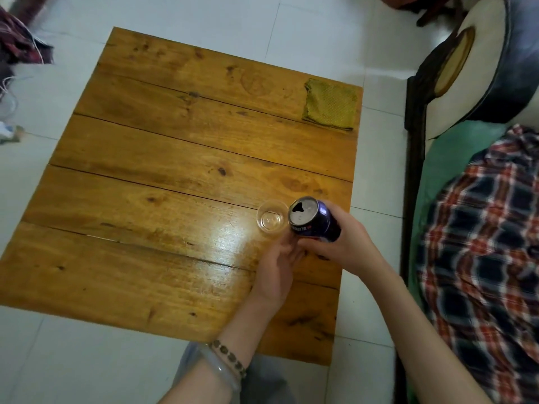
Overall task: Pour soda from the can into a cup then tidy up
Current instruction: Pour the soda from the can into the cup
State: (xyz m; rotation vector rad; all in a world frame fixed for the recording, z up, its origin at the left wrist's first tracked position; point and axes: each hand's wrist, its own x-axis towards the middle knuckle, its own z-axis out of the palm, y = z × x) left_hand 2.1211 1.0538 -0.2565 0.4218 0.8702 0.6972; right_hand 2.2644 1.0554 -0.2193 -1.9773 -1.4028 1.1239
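At the near edge, the left forearm is coming into view, and it is wearing a pale bangle [217, 367] and a beaded bracelet [230, 357] at the wrist. The left hand [277, 268] is reaching forward over the wooden table [145, 199], with its fingertips lying at the near side of the cup [269, 218]. The can [313, 220] is hiding part of these fingers, so I cannot tell if they are grasping the cup or only touching it.

The right hand [342, 237] is coming from the right side, and its fingers are curling round the body of the dark blue can and grasping it firmly. The can is hanging in the air just to the right of the cup, leaning toward the cup, so its silver top with the open hole is facing the camera. The cup is clear plastic, and it is standing upright on the table near the right edge.

Farther away, a folded yellow-green cloth [329, 104] is lying flat at the far right corner of the table, well apart from the cup. White floor tiles [58, 360] are surrounding the table. To the right, a plaid fabric [481, 258] is lying on a green surface.
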